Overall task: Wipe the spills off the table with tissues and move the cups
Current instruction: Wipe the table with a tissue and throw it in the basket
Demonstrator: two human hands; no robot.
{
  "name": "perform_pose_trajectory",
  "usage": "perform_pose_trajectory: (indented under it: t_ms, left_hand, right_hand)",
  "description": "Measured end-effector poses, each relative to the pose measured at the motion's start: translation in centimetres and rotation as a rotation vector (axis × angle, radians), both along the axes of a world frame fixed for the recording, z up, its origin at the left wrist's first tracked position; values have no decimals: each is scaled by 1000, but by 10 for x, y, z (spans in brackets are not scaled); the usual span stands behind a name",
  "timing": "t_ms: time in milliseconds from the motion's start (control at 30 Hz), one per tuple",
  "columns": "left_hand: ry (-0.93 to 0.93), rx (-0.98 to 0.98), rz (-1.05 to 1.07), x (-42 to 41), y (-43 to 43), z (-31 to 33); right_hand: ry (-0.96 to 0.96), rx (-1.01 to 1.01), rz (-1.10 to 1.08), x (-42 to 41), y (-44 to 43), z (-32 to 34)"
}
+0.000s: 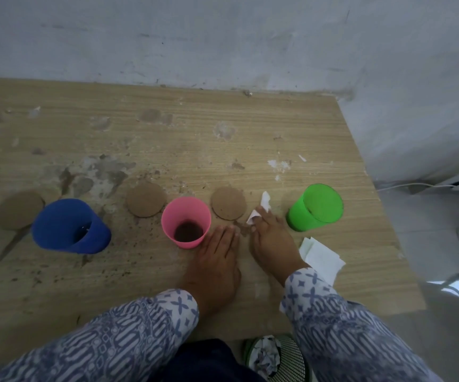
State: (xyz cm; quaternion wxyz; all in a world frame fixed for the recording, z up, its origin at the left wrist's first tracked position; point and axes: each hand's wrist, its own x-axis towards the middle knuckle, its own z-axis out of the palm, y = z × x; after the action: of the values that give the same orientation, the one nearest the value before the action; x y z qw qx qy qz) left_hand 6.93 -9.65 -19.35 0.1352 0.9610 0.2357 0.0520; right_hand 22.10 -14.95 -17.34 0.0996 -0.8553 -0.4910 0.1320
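Note:
Three plastic cups stand in a row on the wooden table (347, 271): a blue cup (70, 227) at the left, a pink cup (185, 220) with dark liquid in the middle, a green cup (316, 206) at the right. My left hand (217, 252) lies flat on the table just right of the pink cup, fingers together, holding nothing. My right hand (271, 238) presses a white tissue (261, 208) onto the table between the pink and green cups. Brown spill specks (240, 226) lie between my hands.
Round brown coasters (145, 199) (228, 202) (20, 209) lie behind the cups. A stack of white tissues (322, 256) sits right of my right wrist. Stains mark the table's left half (98, 172). A green bin with crumpled tissues (269, 357) stands below the front edge. The wall is behind.

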Motion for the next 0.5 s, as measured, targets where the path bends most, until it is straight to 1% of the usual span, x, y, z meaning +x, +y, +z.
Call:
perform_pose_trajectory:
  t_ms: [67,167,233,367,400,500]
  left_hand:
    - [5,-3,3,0,0,0]
    - [-19,-26,5,-2,-1,-2]
    - [-23,-19,7,-1,-1,-1]
    - [-3,16,-5,-1,0,1]
    - [-6,13,-5,-2,0,1]
    - [-50,-1,-2,-1,-1,-1]
  right_hand:
    - [17,-18,-48,-3,5,-1]
    - [26,-10,109,-19,-3,-6]
    - [35,15,152,-17,-12,-6]
    - [60,18,-19,-1,-10,0]
    - [61,33,-20,-5,-9,0]
    - [68,52,117,-28,-16,-5]
